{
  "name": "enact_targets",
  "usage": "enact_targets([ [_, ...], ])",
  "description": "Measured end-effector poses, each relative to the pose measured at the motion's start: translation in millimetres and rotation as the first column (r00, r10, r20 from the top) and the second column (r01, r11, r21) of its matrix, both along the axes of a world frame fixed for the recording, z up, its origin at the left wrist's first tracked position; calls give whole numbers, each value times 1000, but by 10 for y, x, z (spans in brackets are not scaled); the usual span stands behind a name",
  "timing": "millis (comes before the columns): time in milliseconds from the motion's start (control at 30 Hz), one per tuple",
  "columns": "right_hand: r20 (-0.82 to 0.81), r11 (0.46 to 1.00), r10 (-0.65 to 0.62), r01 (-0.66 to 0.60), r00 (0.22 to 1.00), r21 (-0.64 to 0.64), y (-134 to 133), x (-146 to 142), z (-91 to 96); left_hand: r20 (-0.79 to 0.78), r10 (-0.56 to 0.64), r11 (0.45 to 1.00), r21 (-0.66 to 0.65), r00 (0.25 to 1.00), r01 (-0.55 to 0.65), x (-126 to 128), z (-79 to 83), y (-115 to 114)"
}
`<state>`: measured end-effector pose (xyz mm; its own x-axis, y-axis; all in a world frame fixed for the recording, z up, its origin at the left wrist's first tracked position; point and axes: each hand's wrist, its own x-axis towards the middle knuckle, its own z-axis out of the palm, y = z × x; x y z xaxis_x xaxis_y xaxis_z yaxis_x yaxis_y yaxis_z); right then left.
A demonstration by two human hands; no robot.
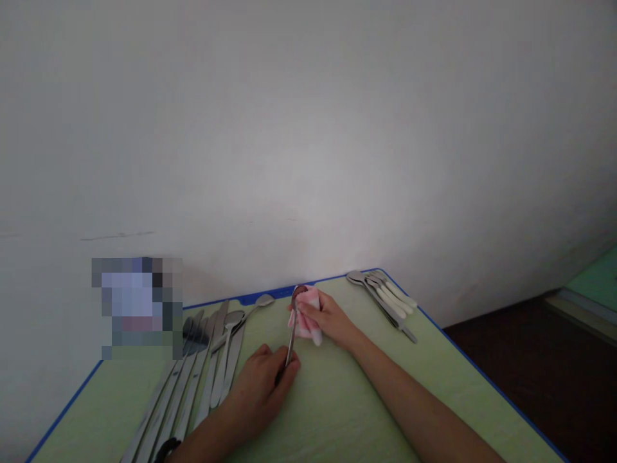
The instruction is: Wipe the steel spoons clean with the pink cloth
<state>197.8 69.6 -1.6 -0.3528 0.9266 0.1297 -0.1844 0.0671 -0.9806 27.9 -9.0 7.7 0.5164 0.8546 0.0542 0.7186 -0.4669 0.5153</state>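
Note:
My left hand [267,379] is closed around the handle of a metal spoon [292,337], its bowl pointing away from me. A pink and white cloth [308,321] is gripped in my right hand [332,316], and it presses against the spoon's bowl. The cloth covers part of that bowl. Left of my left hand lie several long-handled metal utensils [183,392] side by side, with loose spoons [234,318] resting over them; my forearm hides some of their ends.
At the back right of the green table [332,411] lies a group of spoons [378,296] and white-handled cutlery [398,301]. A blurred-out patch [135,302] covers something at the back left. The table's blue edge meets a pale wall [308,161]. Dark floor [520,360] shows at right.

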Motion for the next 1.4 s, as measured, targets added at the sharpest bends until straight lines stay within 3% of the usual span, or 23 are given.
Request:
enact_targets([
  [467, -33, 992, -98, 95, 995, -79, 13, -29, -44, -24, 9, 1000, -5, 1000, -9, 5, -5, -5],
  [767, -134, 979, -74, 47, 988, -197, -16, -62, -11, -21, -12, 1000, 11, 1000, 13, 7, -10, 6],
  [1033, -125, 991, 4, -20, 992, -132, -8, -39, 12, -28, -4, 1000, 14, 1000, 4, 2, 0, 5],
  [1400, -162, 994, -29, 12, 986, -105, 3, -46, -18, -43, -9, 1000, 24, 999, 10, 13, -12, 8],
])
